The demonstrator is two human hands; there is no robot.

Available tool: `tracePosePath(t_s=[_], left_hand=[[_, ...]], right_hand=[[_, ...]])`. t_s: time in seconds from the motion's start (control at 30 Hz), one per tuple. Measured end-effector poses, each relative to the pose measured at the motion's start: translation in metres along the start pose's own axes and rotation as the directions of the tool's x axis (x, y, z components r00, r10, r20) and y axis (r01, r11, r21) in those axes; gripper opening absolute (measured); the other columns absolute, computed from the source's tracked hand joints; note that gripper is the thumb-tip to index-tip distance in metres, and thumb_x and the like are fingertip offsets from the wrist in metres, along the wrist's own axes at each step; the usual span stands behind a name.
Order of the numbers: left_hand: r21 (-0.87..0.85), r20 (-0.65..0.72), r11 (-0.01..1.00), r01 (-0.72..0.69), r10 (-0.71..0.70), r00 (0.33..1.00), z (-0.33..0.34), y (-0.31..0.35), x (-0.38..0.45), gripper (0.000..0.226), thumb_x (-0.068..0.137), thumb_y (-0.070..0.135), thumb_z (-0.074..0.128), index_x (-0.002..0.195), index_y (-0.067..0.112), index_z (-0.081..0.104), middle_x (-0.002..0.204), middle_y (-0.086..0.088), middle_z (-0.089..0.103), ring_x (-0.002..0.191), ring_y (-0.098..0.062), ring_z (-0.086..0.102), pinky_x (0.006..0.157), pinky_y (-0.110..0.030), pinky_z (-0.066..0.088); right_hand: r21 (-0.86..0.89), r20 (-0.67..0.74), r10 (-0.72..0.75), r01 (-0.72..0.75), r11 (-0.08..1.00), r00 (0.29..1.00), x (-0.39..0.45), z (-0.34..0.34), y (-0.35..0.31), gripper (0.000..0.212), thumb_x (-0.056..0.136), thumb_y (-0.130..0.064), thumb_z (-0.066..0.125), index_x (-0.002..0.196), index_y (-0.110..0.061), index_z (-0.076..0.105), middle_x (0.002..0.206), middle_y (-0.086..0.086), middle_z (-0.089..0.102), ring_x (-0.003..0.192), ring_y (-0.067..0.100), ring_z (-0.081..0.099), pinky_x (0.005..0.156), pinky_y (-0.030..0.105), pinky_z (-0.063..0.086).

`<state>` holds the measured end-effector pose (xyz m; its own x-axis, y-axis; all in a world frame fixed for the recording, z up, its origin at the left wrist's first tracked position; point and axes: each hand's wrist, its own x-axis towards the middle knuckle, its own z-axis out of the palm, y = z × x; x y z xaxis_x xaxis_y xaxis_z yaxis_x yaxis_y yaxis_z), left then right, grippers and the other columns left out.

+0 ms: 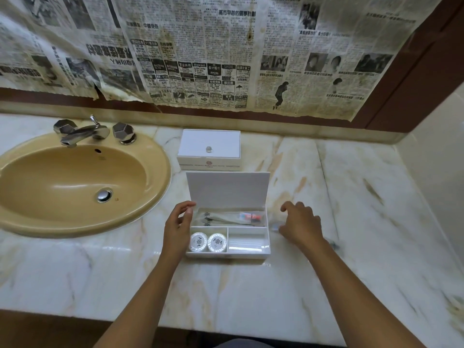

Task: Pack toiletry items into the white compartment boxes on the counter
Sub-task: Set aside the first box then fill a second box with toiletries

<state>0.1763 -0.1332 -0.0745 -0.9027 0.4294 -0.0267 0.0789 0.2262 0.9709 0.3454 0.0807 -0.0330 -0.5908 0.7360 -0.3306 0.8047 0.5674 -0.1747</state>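
Hands (178, 226) beside open compartment box (247, 254)

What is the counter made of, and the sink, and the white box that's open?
The counter looks like polished marble: pale, brown-veined, shiny. The sink looks like glazed ceramic: smooth tan, glossy. The open box is probably hard plastic or acrylic: flat, thin white walls.
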Motion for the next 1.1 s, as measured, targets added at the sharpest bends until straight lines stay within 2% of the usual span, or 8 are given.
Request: tracePosePath(t_s=[0.13, 0.33, 0.5, 0.7, 0.8, 0.9, 1.0, 1.1], left_hand=[[-0.002, 0.007, 1.0, -0.002, 0.002, 1.0, 0.0, -0.001, 0.0, 0.019, 0.099, 0.013, 0.049, 0.099, 0.026, 0.063, 0.105, 0.016, 0.064, 0.089, 0.012, 0.056, 0.07, -0.002, 0.04], [-0.029, 0.0, 1.0, 0.006, -0.006, 1.0, 0.0, 0.0, 0.0, 0.019, 0.099, 0.012, 0.05, 0.098, 0.029, 0.061, 0.103, 0.013, 0.063, 0.085, 0.01, 0.056, 0.071, -0.006, 0.042], [-0.037, -0.006, 0.999, 0.004, -0.004, 1.0, 0.0, -0.001, 0.0, 0.018, 0.098, 0.012, 0.05, 0.098, 0.027, 0.06, 0.103, 0.013, 0.063, 0.087, 0.011, 0.056, 0.073, -0.006, 0.043], [-0.045, -0.006, 0.999, 0.003, -0.004, 1.0, 0.0, -0.001, 0.0, 0.02, 0.099, 0.012, 0.05, 0.095, 0.029, 0.061, 0.103, 0.013, 0.064, 0.086, 0.011, 0.057, 0.072, -0.005, 0.042], [-0.05, -0.004, 0.999, 0.002, -0.003, 1.0, 0.0, -0.001, 0.0, 0.02, 0.099, 0.012, 0.05, 0.095, 0.03, 0.06, 0.104, 0.014, 0.064, 0.086, 0.011, 0.057, 0.072, -0.006, 0.043], [-0.061, -0.005, 0.998, 0.005, -0.005, 1.0, -0.001, -0.002, 0.001, 0.02, 0.098, 0.013, 0.051, 0.095, 0.03, 0.06, 0.103, 0.013, 0.064, 0.084, 0.01, 0.057, 0.072, -0.008, 0.043], [-0.071, 0.007, 0.997, 0.012, -0.012, 1.0, -0.001, -0.002, 0.001, 0.023, 0.098, 0.011, 0.05, 0.095, 0.031, 0.06, 0.102, 0.012, 0.064, 0.085, 0.009, 0.058, 0.073, -0.011, 0.044], [-0.048, 0.009, 0.999, 0.01, -0.009, 1.0, -0.002, -0.003, 0.002, 0.019, 0.099, 0.011, 0.049, 0.098, 0.024, 0.062, 0.105, 0.013, 0.064, 0.089, 0.011, 0.057, 0.073, -0.006, 0.043]], right_hand=[[-0.034, 0.07, -0.03, 0.032, 0.999, 0.997, 0.0, 0.019, 0.013, 0.034, 0.088, -0.011, 0.051, 0.12, -0.022, 0.052, 0.12, 0.003, 0.053, 0.111, 0.023, 0.048, 0.091, 0.034, 0.039], [0.028, -0.25, -0.066, 0.075, 0.997, 0.966, -0.001, 0.014, 0.008, 0.017, 0.087, -0.008, 0.049, 0.097, -0.012, 0.062, 0.095, 0.004, 0.062, 0.089, 0.026, 0.057, 0.07, 0.03, 0.036], [0.164, -0.6, -0.144, 0.297, 0.941, 0.787, -0.014, -0.02, -0.019, 0.003, 0.079, -0.01, 0.061, 0.081, -0.01, 0.064, 0.073, 0.005, 0.06, 0.066, 0.026, 0.055, 0.055, 0.029, 0.04], [0.22, -0.768, -0.192, 0.533, 0.817, 0.611, -0.047, -0.054, -0.064, 0.013, 0.072, -0.009, 0.058, 0.082, -0.016, 0.063, 0.076, -0.004, 0.06, 0.068, 0.014, 0.053, 0.055, 0.023, 0.041], [0.196, -0.749, -0.296, 0.624, 0.756, 0.593, -0.052, -0.054, -0.086, 0.017, 0.073, -0.011, 0.058, 0.087, -0.018, 0.064, 0.079, -0.007, 0.06, 0.073, 0.011, 0.054, 0.058, 0.02, 0.042], [0.144, -0.647, -0.438, 0.665, 0.733, 0.624, -0.045, -0.035, -0.107, 0.017, 0.075, -0.011, 0.059, 0.089, -0.017, 0.065, 0.082, -0.002, 0.058, 0.078, 0.019, 0.057, 0.058, 0.026, 0.045], [0.03, -0.403, -0.566, 0.628, 0.777, 0.719, -0.032, -0.003, -0.12, 0.017, 0.082, -0.005, 0.058, 0.095, -0.011, 0.068, 0.088, 0.005, 0.055, 0.085, 0.026, 0.055, 0.058, 0.031, 0.041], [0.018, -0.182, -0.534, 0.546, 0.838, 0.826, -0.022, 0.018, -0.126, 0.017, 0.086, -0.002, 0.055, 0.092, -0.007, 0.07, 0.088, 0.009, 0.057, 0.088, 0.028, 0.056, 0.064, 0.031, 0.04]])
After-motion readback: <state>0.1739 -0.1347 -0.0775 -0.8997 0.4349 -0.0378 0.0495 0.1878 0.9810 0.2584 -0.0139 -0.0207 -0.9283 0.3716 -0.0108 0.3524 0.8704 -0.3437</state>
